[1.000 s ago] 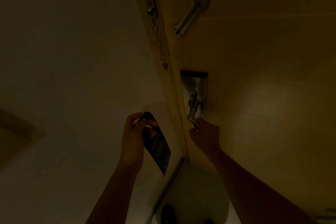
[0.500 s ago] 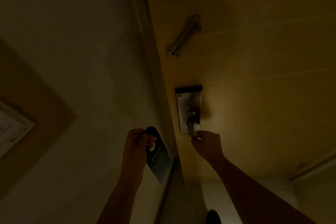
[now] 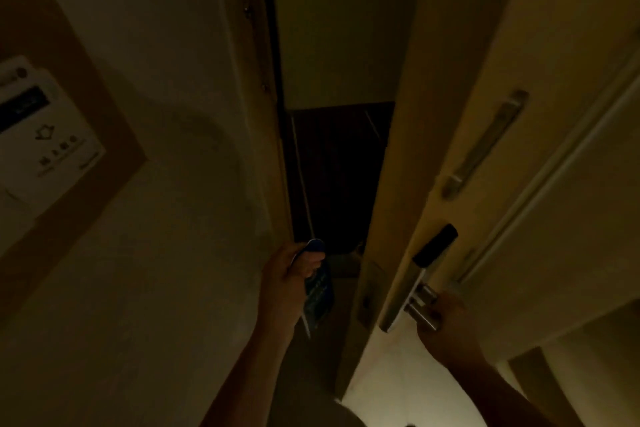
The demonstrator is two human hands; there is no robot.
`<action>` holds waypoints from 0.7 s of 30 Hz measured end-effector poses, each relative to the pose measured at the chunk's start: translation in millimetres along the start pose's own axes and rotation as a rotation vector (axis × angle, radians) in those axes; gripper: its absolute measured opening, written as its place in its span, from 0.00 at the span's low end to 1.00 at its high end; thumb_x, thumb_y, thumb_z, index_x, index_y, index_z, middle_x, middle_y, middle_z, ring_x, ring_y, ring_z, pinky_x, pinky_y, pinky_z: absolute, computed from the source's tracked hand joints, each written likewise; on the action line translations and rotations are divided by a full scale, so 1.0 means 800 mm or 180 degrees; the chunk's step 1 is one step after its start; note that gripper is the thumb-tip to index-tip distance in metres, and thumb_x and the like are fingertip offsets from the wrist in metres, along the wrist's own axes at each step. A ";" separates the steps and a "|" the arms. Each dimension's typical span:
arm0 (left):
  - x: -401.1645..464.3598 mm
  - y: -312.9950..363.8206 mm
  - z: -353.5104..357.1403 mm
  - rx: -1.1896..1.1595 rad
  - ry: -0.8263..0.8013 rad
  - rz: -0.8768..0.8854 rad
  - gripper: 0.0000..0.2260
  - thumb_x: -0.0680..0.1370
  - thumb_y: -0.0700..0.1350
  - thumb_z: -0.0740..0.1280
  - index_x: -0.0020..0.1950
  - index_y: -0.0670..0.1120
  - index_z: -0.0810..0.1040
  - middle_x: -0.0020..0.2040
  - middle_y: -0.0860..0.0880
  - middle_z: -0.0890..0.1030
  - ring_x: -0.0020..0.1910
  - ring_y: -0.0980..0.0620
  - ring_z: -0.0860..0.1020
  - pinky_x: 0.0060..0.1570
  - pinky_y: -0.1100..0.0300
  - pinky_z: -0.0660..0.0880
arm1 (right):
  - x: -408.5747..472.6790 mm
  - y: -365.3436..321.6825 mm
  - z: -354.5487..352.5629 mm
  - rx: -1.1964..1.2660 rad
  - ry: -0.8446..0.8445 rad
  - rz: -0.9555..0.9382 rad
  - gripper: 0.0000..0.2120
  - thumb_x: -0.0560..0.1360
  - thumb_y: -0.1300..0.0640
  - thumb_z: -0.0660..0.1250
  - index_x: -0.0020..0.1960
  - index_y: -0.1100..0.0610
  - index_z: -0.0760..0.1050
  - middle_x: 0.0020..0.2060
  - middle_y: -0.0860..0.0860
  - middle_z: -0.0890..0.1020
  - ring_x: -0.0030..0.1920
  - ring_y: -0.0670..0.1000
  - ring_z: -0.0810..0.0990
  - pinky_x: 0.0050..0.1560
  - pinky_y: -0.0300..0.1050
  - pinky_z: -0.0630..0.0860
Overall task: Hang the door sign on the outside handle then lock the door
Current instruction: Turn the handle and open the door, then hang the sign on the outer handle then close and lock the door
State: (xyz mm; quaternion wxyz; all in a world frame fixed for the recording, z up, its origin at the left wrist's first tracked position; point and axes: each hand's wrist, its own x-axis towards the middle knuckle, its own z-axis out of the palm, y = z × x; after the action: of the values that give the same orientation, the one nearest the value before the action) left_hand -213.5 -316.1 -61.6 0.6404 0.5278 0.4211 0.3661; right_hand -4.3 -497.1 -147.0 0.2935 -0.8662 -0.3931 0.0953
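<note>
Opening the door [image 3: 519, 135] inward to reach the outside handle, not in view from here. Right hand [image 3: 446, 322] closing around the inside lever handle [image 3: 424, 312], arm stretching forward and a little to the right. Left hand [image 3: 291, 274] holding the dark door sign [image 3: 318, 291] by its top end, fingers [image 3: 313, 258] pinching near the hook part, card hanging down beside the door edge, in front of the dark gap. Probably next: passing the sign through the gap and around the edge, needing a wider opening. Locking not yet beginning.
</note>
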 end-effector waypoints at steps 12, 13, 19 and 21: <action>-0.072 -0.029 0.155 0.0509 -0.0860 0.0132 0.14 0.81 0.39 0.63 0.41 0.54 0.82 0.39 0.52 0.83 0.40 0.53 0.83 0.35 0.68 0.76 | -0.142 0.130 -0.150 0.0683 -0.0494 0.0785 0.29 0.67 0.73 0.69 0.49 0.38 0.76 0.48 0.42 0.82 0.49 0.34 0.81 0.39 0.26 0.77; -0.080 -0.029 0.172 0.0489 -0.0945 0.0077 0.15 0.80 0.39 0.64 0.41 0.55 0.83 0.39 0.52 0.84 0.42 0.53 0.83 0.36 0.67 0.76 | -0.152 0.136 -0.163 0.0578 -0.0510 0.0692 0.27 0.68 0.70 0.69 0.51 0.38 0.74 0.50 0.39 0.81 0.51 0.35 0.80 0.42 0.27 0.77; -0.116 -0.036 0.255 0.0360 -0.1371 0.0201 0.13 0.79 0.39 0.66 0.44 0.57 0.83 0.39 0.57 0.86 0.40 0.60 0.84 0.33 0.73 0.76 | -0.203 0.154 -0.218 -0.0269 -0.0277 0.0280 0.16 0.69 0.49 0.63 0.55 0.35 0.75 0.55 0.37 0.76 0.50 0.30 0.74 0.47 0.23 0.68; -0.123 -0.041 0.272 0.0548 -0.1477 0.0309 0.15 0.80 0.41 0.65 0.43 0.61 0.82 0.41 0.59 0.85 0.41 0.61 0.83 0.33 0.72 0.76 | -0.221 0.158 -0.223 -0.0254 -0.0078 0.0329 0.15 0.73 0.46 0.61 0.58 0.34 0.72 0.57 0.36 0.75 0.54 0.29 0.71 0.51 0.23 0.67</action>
State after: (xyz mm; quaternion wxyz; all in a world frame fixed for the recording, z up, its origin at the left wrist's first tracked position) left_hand -48.4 -491.7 -59.7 0.6543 0.6699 0.2666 0.2282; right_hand 26.2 -770.5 -88.3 0.2486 -0.8951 -0.3549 0.1052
